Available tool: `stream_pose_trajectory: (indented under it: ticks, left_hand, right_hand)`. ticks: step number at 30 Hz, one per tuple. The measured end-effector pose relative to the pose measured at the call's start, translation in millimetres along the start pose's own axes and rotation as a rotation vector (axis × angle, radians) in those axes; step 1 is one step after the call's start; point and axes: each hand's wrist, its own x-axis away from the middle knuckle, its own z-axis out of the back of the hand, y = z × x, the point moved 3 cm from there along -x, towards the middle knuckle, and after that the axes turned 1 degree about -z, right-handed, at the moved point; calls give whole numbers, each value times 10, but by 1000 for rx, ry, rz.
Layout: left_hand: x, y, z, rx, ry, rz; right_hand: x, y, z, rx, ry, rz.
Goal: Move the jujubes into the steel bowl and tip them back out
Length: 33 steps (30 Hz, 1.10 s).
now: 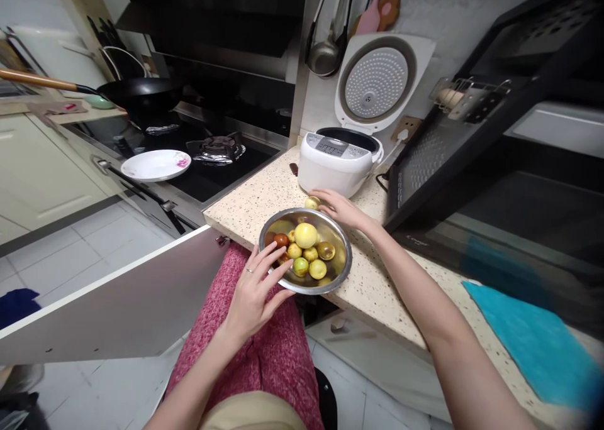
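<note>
A shiny metal bowl (pixel 343 254) sits at the counter's front edge and partly overhangs it. Inside are several small round yellow-green fruits (pixel 317 269), some with brown marks, a larger pale yellow one (pixel 306 235) and a reddish-brown one (pixel 282 240). My left hand (pixel 257 285) rests over the bowl's near left rim, fingers spread, fingertips by the fruits. Just behind the far rim, my right hand (pixel 343 209) has its fingertips around a single yellow-green fruit (pixel 312 202). Its thumb is hidden.
A white rice cooker (pixel 330 172) stands behind the bowl, lid up. Leftward are a stove with a flowered plate (pixel 155 165) and a black wok (pixel 141 92). An open cabinet door (pixel 117 298) juts out at left. A blue cloth (pixel 528 342) lies at right beside a dark oven (pixel 495 229).
</note>
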Motion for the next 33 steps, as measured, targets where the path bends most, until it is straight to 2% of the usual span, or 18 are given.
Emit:
stream_pose_trajectory:
  ticks: [5, 11, 16, 19, 22, 25, 28, 30, 33]
  left_hand:
    - [7, -7, -21, 14, 14, 4]
    - [5, -15, -15, 38, 14, 0]
    - [1, -12, -10, 35, 16, 3]
    - [0, -13, -12, 35, 14, 7]
    - [0, -14, -14, 41, 16, 6]
    - [1, -16, -20, 49, 20, 6]
    - [0, -17, -25, 57, 24, 7]
    - [-1, -16, -25, 60, 27, 8]
    - [-1, -13, -22, 64, 26, 12]
  right_hand:
    - [26, 81, -120, -57, -46, 21]
    - [3, 65, -91, -86, 11, 6]
    - [-5, 5, -92, -160, 0, -16]
    - [-7, -48, -72, -115, -4, -28]
    - [2, -128, 78, 24, 33, -47]
    - [48, -280, 350, 179, 42, -72]
    - [138, -554, 611, 209, -24, -22]
    - [216, -775, 709, 190, -108, 2]
    - [329, -1101, 728, 143, -231, 27]
